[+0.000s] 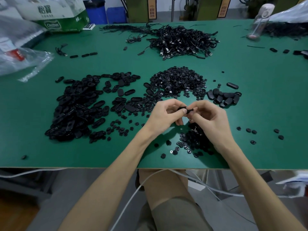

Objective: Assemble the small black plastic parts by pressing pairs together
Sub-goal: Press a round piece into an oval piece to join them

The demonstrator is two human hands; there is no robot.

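My left hand [164, 114] and my right hand [208, 114] meet above the green table [250, 105], fingertips together. Between them sits a small black plastic part [185, 109]; my left thumb and fingers pinch one side, my right fingers pinch the other. Most of the part is hidden by the fingers. A heap of black oval shells [78, 105] lies to the left. A mound of small round black pieces [176, 80] lies straight ahead. More round pieces [195, 140] are scattered under my right wrist. A small cluster of closed oval parts [225, 97] rests to the right.
A tangle of black cables [183, 40] lies at the far middle. A green and white carton [63, 15] and clear plastic bags [21, 59] stand at the far left. A clear bottle [260, 22] stands at the far right. The table's front edge [83, 167] runs below my forearms.
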